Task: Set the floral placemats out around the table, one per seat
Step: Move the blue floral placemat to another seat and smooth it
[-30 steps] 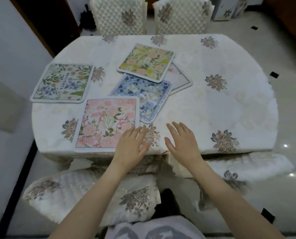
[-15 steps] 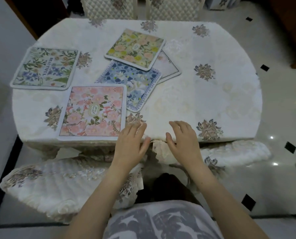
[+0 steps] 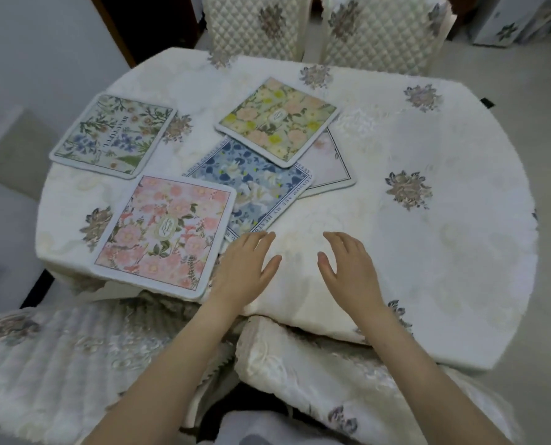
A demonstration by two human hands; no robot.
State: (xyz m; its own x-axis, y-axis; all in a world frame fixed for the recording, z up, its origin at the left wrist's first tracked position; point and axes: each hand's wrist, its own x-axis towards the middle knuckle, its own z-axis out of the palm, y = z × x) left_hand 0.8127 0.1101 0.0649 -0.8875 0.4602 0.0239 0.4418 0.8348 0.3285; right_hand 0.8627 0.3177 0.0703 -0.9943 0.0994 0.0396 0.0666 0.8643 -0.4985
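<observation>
Both hands, left and right, are hovering empty with fingers spread over the desk, while the mats, seemingly thin, light and semi-stiff, are lying overlapped mid-desk, probably best lifted by a free corner.

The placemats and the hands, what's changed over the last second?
Little beyond the camera shifting. The left hand and right hand, both open and empty, have eased slightly forward over the tablecloth; nothing was grasped or released. The pink placemat, blue placemat, yellow placemat, green placemat and pale placemat lie as before.
</observation>
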